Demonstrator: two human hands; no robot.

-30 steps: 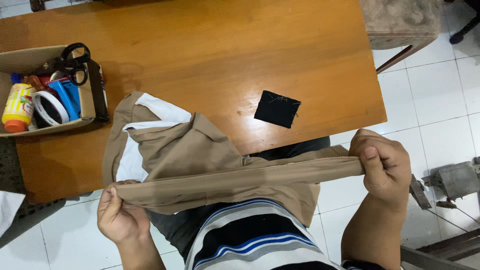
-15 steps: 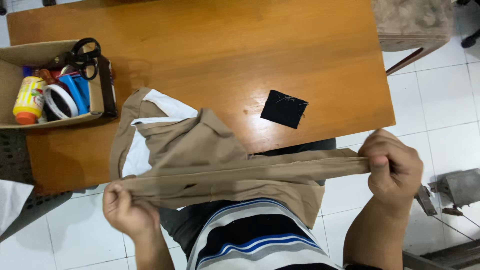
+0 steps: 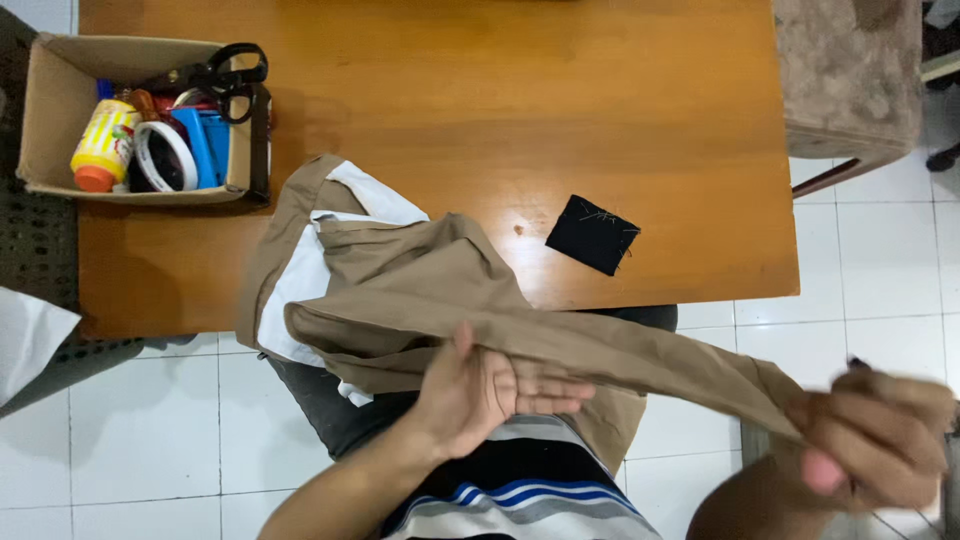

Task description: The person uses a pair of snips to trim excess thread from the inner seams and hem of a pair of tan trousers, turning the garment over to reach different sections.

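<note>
The broad orange-brown wooden surface (image 3: pixel 450 110) fills the upper half of the frame, smooth and glossy, with white floor tiles (image 3: pixel 140 440) showing below it. Over its near edge, centre frame, spills the khaki woven-cotton garment with a white lining (image 3: pixel 400 290), heaped in soft folds on the wood, one long band of it stretching down toward the lower right corner.

And here is the change: half a second ago both hands pulled that band taut, level across the lap. Now the left hand (image 3: pixel 480 395) has let go of its end and moved to the middle of the frame, palm up, fingers (image 3: pixel 545 390) spread loosely and lying flat just under the band. The cloth sags there instead of running tight, so the stretch looks finished and the hand seems to be supporting or smoothing the strip. The right hand (image 3: pixel 880 435), blurred in the lower right, has dropped lower; its fingers are curled tight around the band's far end, gripping the cloth.

In the upper left corner sits an open brown cardboard box (image 3: pixel 45 120), matte and soft-edged, crammed with black-handled scissors (image 3: pixel 225 70), a white tape ring (image 3: pixel 165 155) and a yellow bottle with an orange cap (image 3: pixel 100 145). Right of the garment lies a small square of black fabric (image 3: pixel 592 234), frayed threads at its edges, well apart from both hands.
</note>
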